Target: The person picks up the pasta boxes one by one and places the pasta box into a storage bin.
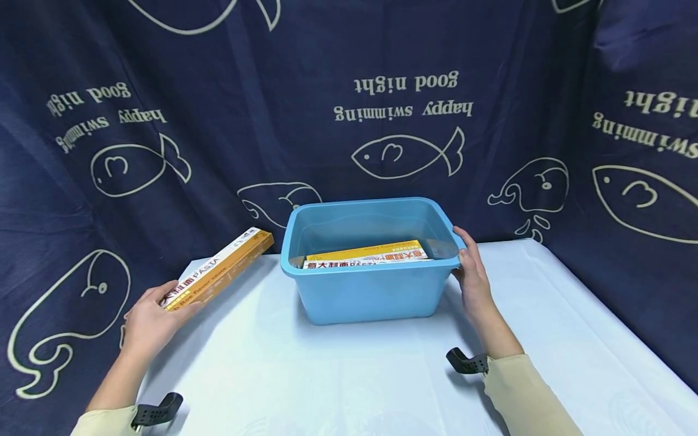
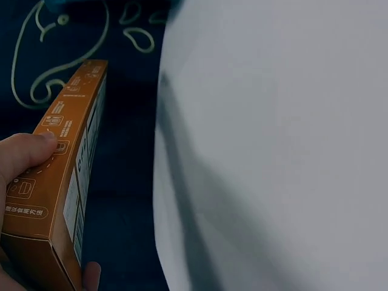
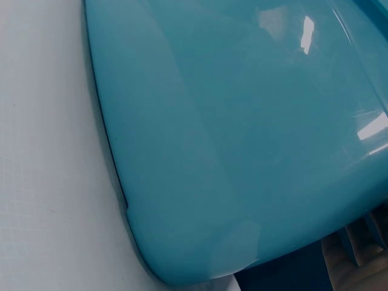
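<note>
My left hand (image 1: 152, 321) grips the near end of a long orange-and-white pasta box (image 1: 223, 269), thumb on its orange side. In the left wrist view, the box's orange side (image 2: 73, 127) carries printed icons, and its lower corner points towards the camera. Beyond the table's left edge, the box slants up to the right, its far end near the bin. At the right end of a blue plastic bin (image 1: 371, 297), my right hand (image 1: 474, 278) holds the rim, fingers partly hidden below it. Inside the bin lie yellow-and-white pasta packaging (image 1: 365, 249), partly hidden by the front wall.
The bin stands on a table with a white cloth (image 1: 327, 369), towards its back edge. A dark blue curtain (image 1: 305, 121) with fish drawings and lettering hangs behind and at both sides. Black wrist mounts (image 1: 158, 410) sit at both cuffs.
</note>
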